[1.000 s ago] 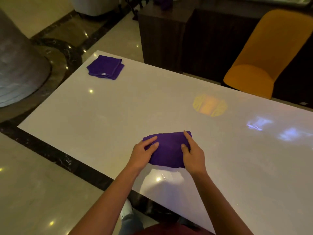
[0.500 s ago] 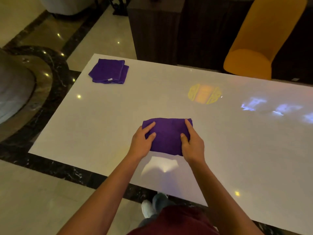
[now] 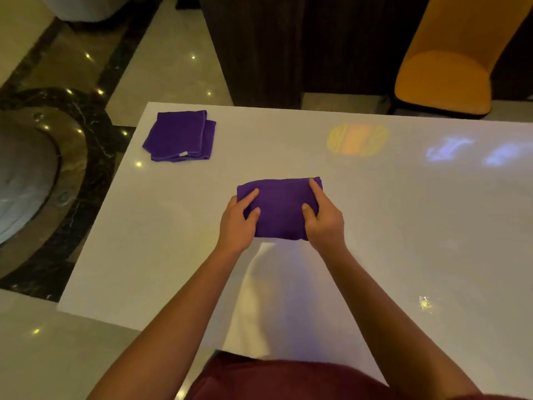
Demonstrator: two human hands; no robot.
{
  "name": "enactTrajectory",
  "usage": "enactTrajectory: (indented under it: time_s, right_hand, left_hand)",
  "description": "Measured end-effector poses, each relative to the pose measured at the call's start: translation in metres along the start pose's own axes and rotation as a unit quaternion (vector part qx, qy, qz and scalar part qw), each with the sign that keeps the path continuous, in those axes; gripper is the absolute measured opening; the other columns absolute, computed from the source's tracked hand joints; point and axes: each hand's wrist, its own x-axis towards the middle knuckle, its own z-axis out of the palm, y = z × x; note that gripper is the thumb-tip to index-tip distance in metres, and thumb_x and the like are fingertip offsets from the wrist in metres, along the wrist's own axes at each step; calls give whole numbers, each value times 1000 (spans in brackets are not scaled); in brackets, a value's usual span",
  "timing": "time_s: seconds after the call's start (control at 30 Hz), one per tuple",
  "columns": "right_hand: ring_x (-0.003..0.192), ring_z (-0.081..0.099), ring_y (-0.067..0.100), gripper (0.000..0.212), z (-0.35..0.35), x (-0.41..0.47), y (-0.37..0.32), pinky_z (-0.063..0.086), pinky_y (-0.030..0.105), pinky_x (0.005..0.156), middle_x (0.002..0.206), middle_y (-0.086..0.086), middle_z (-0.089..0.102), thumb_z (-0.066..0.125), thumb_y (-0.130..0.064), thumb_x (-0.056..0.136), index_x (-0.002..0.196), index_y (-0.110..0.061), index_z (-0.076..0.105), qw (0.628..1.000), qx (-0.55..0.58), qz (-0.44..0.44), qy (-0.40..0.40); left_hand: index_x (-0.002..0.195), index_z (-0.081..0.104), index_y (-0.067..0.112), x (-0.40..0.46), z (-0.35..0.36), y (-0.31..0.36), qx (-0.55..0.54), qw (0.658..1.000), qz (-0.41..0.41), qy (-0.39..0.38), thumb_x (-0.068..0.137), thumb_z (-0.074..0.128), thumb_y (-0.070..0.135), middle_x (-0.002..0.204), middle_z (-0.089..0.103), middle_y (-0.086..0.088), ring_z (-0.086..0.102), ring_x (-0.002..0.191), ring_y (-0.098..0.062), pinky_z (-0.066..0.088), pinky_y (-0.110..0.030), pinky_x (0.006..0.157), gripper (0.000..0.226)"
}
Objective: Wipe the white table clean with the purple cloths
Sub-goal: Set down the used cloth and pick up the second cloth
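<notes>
Glossy white rectangular tabletop [image 3: 403, 226] fills the space, light glare across it. Orange upholstered chair [image 3: 450, 67] stands beyond its far edge. Second folded purple cloth [image 3: 178, 137] lies untouched near the far left corner. Folded purple cloth pad [image 3: 281, 209] sits mid-table, flat. Left hand [image 3: 238, 220] pins its left end, right hand [image 3: 323, 220] its right, fingers spread on top, thumbs pressing. Soft, light, likely to bunch; best held at both ends, palms down.

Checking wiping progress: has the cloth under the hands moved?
Yes: the gripped cloth slid away from the table's near edge, toward the folded spare cloth.
</notes>
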Motion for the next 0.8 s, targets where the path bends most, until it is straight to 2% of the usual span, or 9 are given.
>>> enactTrajectory:
  time_s: [0.13, 0.33, 0.43, 0.53, 0.67, 0.8]
  right_hand:
    - [134, 58, 26, 55, 24, 43, -10, 48, 32, 110, 152, 6, 58, 53, -14, 107, 161, -18, 40, 1000, -19, 11, 6]
    - [139, 53, 29, 57, 80, 109, -36, 46, 37, 112, 158, 7, 52, 50, -18, 109, 164, -20, 33, 997, -66, 46, 6]
    - [141, 52, 28, 57, 108, 155, -54, 49, 39, 111, 159, 5, 49, 50, -20, 110, 164, -21, 31, 995, -82, 54, 3]
    - [143, 50, 27, 58, 135, 203, -70, 51, 41, 111, 161, 2, 46, 51, -20, 110, 163, -24, 30, 992, -97, 78, -6]
    - [144, 50, 26, 60, 159, 252, -74, 50, 40, 111, 161, 1, 46, 52, -17, 109, 164, -25, 30, 986, -137, 92, -2]
    - [147, 47, 26, 60, 164, 272, -63, 46, 42, 116, 162, 0, 45, 53, -16, 108, 163, -24, 31, 980, -180, 90, 7]
  left_hand:
    - [147, 54, 27, 47, -15, -8, 7, 1000, 14, 1, 102, 61, 18, 138, 51, -4, 49, 122, -9, 29, -9, 99, 47]
    - [150, 52, 25, 135, -46, -31, 37, 998, 29, -32, 103, 59, 19, 146, 48, -10, 48, 135, -22, 27, -12, 104, 48]
    - [152, 48, 29, 186, -64, -38, 59, 997, 15, -41, 104, 56, 22, 161, 35, -15, 34, 149, -27, 24, -27, 118, 49]
    - [155, 43, 32, 239, -77, -44, 88, 995, -5, -42, 106, 53, 25, 167, 25, -14, 25, 154, -30, 22, -37, 123, 50]
    - [155, 43, 33, 296, -76, -49, 118, 991, -8, -62, 106, 53, 25, 167, 24, -14, 29, 152, -30, 27, -39, 121, 50]
    - [150, 51, 27, 326, -63, -55, 116, 991, 30, -67, 103, 59, 22, 152, 42, -13, 49, 135, -29, 39, -38, 114, 48]
